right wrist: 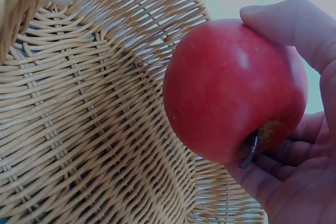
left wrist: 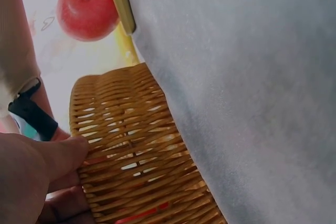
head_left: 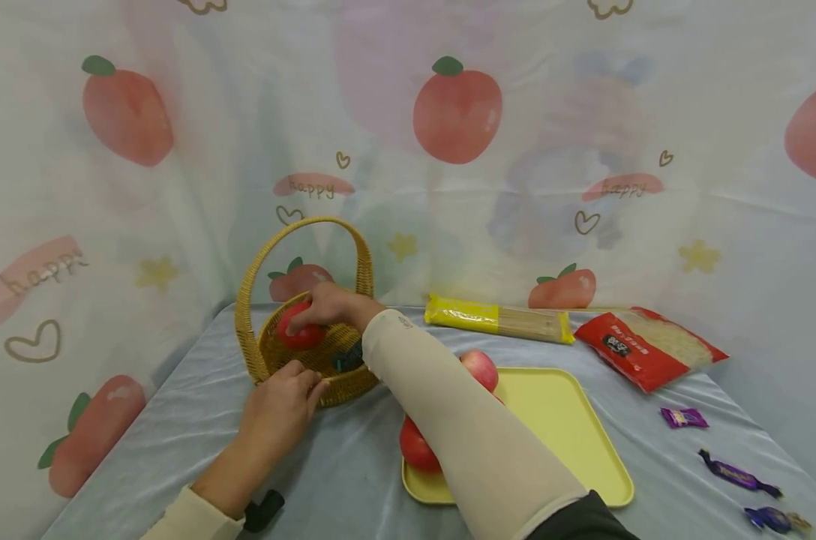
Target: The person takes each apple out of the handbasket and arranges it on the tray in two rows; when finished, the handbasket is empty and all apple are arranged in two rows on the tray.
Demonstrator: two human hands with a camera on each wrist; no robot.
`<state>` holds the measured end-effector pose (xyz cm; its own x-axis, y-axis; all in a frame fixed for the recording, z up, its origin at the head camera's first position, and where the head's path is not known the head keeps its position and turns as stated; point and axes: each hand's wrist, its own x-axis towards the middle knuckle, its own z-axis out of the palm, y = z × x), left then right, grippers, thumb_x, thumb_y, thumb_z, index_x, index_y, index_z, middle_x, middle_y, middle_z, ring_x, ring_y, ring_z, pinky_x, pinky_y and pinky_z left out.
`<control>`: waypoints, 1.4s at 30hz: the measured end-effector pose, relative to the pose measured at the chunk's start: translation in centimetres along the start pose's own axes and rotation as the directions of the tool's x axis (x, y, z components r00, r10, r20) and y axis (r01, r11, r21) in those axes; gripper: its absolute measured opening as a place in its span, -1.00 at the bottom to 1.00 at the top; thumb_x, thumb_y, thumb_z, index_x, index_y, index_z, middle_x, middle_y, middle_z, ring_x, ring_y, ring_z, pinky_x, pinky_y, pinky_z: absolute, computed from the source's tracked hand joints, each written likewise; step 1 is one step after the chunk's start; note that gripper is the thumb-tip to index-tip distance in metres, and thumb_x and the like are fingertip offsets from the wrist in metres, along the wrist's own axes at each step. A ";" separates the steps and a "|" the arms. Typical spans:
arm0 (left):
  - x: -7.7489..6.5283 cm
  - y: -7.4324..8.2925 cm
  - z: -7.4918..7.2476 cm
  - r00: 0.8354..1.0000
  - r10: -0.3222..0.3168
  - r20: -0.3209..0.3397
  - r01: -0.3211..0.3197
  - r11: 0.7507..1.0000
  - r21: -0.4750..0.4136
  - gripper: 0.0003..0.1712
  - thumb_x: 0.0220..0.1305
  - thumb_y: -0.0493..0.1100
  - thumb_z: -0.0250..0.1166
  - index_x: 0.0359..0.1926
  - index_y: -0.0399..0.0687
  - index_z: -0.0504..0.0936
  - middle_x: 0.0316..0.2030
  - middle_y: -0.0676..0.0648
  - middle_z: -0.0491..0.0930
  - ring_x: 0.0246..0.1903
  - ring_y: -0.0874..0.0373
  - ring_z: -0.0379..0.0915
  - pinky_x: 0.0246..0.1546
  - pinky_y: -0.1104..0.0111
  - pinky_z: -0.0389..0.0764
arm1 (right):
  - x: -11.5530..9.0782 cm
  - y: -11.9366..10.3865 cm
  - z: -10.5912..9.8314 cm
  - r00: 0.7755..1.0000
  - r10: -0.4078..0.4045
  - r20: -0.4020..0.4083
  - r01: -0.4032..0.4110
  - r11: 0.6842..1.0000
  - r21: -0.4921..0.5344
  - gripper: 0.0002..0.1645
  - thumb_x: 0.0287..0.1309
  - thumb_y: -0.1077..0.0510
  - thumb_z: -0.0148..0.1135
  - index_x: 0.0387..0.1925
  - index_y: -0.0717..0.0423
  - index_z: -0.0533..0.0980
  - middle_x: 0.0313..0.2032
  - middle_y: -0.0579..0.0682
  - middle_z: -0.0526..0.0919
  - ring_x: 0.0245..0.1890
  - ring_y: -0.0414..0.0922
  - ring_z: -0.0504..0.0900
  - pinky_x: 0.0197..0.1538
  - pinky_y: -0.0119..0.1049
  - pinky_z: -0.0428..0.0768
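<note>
My right hand (head_left: 330, 306) grips a red apple (right wrist: 231, 93) inside the wicker basket (head_left: 347, 388), thumb on one side and fingers curled round the other. In the right wrist view the apple's dark stem points down, with the woven basket floor (right wrist: 79, 129) beside it. At the near rim, my left hand (head_left: 280, 409) pinches the basket's edge between thumb and fingers; the left wrist view shows the thumb over the wicker wall (left wrist: 136, 145). More apples (head_left: 418, 448) lie on the yellow tray (head_left: 556, 420), partly hidden behind my right forearm.
Behind the tray lies a yellow pack of noodles (head_left: 496, 319). A red and clear bag (head_left: 644, 349) is at the right rear. Several wrapped candies (head_left: 683, 418) lie along the right side. The basket's tall handle (head_left: 246, 300) arches over its opening.
</note>
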<state>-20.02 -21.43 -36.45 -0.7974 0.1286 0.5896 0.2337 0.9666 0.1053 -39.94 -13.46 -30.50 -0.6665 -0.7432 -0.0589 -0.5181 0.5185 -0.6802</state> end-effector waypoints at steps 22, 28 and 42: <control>-0.1 -0.2 -0.4 0.999 -0.019 0.044 0.020 1.000 -0.013 -0.86 0.26 -0.13 0.50 -0.35 -0.10 0.78 -0.44 -0.02 0.54 -0.49 0.03 0.57 -0.45 0.09 0.62 | -4.1 -0.1 -2.5 1.000 -0.019 -0.009 0.019 0.998 0.057 -0.31 0.12 -0.22 0.50 0.16 0.07 0.58 -0.11 -0.14 0.68 -0.14 -0.15 0.67 -0.01 -0.20 0.69; -0.2 -0.2 -0.5 0.999 -0.010 0.030 0.010 1.000 -0.012 -0.87 0.24 -0.14 0.51 -0.35 -0.11 0.78 -0.45 -0.05 0.55 -0.49 -0.02 0.57 -0.46 0.06 0.61 | -5.3 0.0 -2.9 0.999 -0.036 -0.024 0.037 0.997 0.063 -0.32 0.12 -0.20 0.51 0.16 0.07 0.57 -0.10 -0.14 0.68 -0.15 -0.14 0.67 -0.15 -0.31 0.67; -0.3 0.2 -0.1 0.999 0.007 0.044 -0.007 1.000 -0.023 -0.87 0.24 -0.12 0.51 -0.34 -0.07 0.76 -0.45 -0.04 0.53 -0.51 -0.03 0.55 -0.49 0.05 0.57 | -8.6 1.0 -3.5 0.998 -0.045 -0.038 0.049 0.992 0.118 -0.29 0.11 -0.15 0.52 0.21 0.07 0.53 -0.04 -0.14 0.65 -0.11 -0.15 0.66 -0.10 -0.24 0.71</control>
<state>-19.71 -21.34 -36.51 -0.8192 0.1454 0.5548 0.2515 0.9604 0.1196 -36.59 -5.07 -28.07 -0.6624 -0.7492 -0.0003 -0.4832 0.4275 -0.7641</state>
